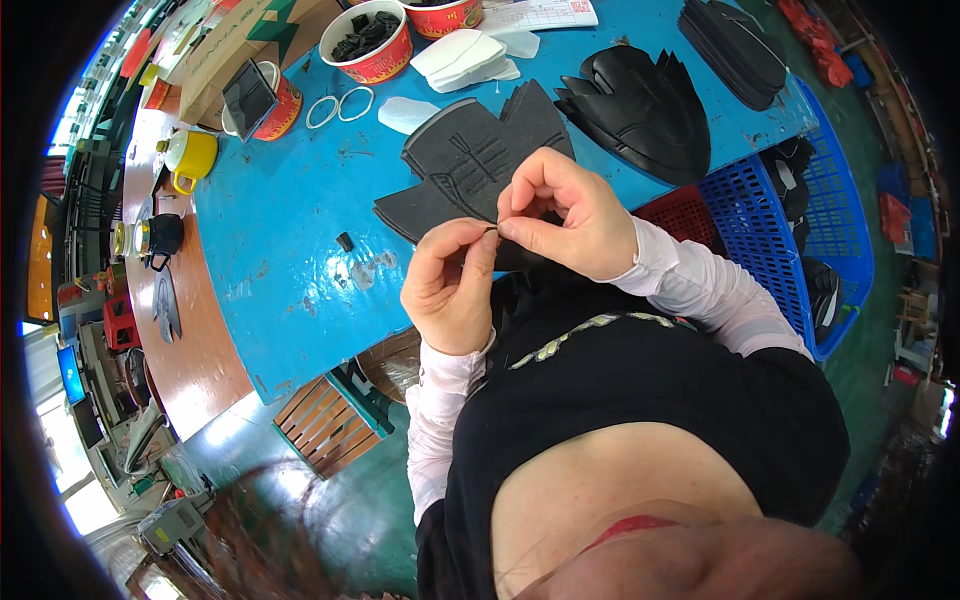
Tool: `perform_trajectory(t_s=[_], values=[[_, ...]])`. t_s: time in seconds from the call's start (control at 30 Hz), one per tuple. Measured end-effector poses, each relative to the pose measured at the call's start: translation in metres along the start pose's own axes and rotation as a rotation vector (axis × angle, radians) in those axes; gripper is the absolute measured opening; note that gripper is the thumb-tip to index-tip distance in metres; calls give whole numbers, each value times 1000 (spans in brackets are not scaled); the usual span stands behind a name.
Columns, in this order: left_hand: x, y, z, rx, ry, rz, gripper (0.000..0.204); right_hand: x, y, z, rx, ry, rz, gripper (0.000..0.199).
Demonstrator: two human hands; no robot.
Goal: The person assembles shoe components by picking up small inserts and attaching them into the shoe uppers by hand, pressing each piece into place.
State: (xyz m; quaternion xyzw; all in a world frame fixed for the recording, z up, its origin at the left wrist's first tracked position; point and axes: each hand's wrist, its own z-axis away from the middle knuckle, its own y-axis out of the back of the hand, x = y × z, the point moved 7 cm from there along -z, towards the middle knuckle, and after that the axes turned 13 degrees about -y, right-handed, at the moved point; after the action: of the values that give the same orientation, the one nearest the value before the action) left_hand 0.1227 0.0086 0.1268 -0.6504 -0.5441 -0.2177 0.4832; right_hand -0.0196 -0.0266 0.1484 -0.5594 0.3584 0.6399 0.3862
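Left hand (452, 290) and right hand (562, 215) meet at the near edge of the blue table (290, 220); both pinch shut on the edge of a black shoe upper (465, 165) lying flat there; more black uppers (640, 105) are stacked beyond; red cup (368, 42) of black bits behind

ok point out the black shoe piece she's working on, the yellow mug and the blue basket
black shoe piece (465, 160), head view, on its flat stitched middle
yellow mug (192, 153), head view, on its side wall
blue basket (760, 215), head view, on its mesh wall
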Motion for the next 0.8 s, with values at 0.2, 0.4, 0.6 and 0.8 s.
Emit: perform_trajectory(t_s=[0.2,0.4,0.6,0.8], values=[[5,2,4,-141,-129,-285,17,-6,-4,7,49,102,68,24],[-5,8,7,24,43,-3,18,-11,-3,10,101,206,219,24],[9,1,7,-124,-221,-428,16,-13,-5,16,163,307,386,24],[1,-1,10,-102,-152,-281,17,3,1,14,126,185,159,23]])
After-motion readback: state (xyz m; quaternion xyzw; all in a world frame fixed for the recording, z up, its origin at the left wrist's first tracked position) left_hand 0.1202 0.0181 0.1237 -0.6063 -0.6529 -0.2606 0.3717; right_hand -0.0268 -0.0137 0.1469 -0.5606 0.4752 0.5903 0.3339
